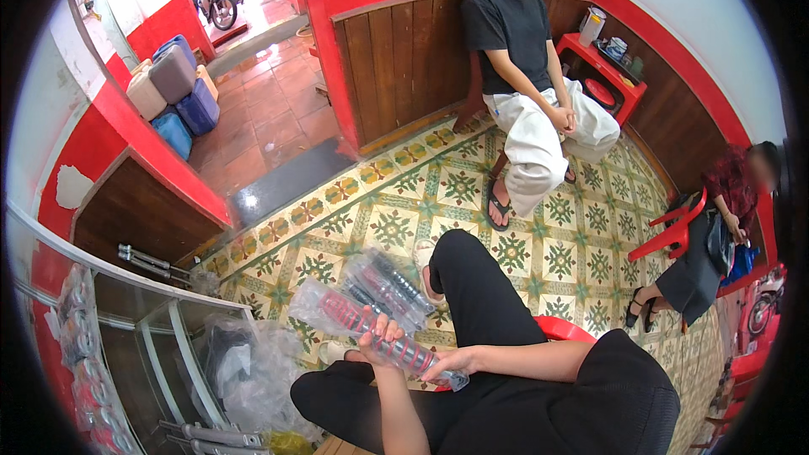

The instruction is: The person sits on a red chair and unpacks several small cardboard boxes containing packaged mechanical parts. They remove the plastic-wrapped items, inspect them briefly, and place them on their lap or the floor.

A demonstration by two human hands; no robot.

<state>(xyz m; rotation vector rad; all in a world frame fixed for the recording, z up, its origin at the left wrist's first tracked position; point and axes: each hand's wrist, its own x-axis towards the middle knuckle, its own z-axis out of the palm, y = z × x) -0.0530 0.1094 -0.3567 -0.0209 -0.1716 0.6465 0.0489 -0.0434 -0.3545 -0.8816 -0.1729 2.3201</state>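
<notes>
A motorcycle shock absorber with a red coil spring, wrapped in clear plastic, lies slantwise across both my hands above my lap. My left hand has its fingers around the middle of it. Nearer the lower end, my right hand grips the wrapped, dark end of the same piece. On the patterned tile floor just beyond it lie several more plastic-wrapped shock absorbers, with dark and red springs, partly hidden behind the one I hold.
At left stands a glass display case with crumpled plastic beside it and metal fork tubes below. A person sits ahead near a red shelf; another person sits at right. Jerrycans stand past the doorway.
</notes>
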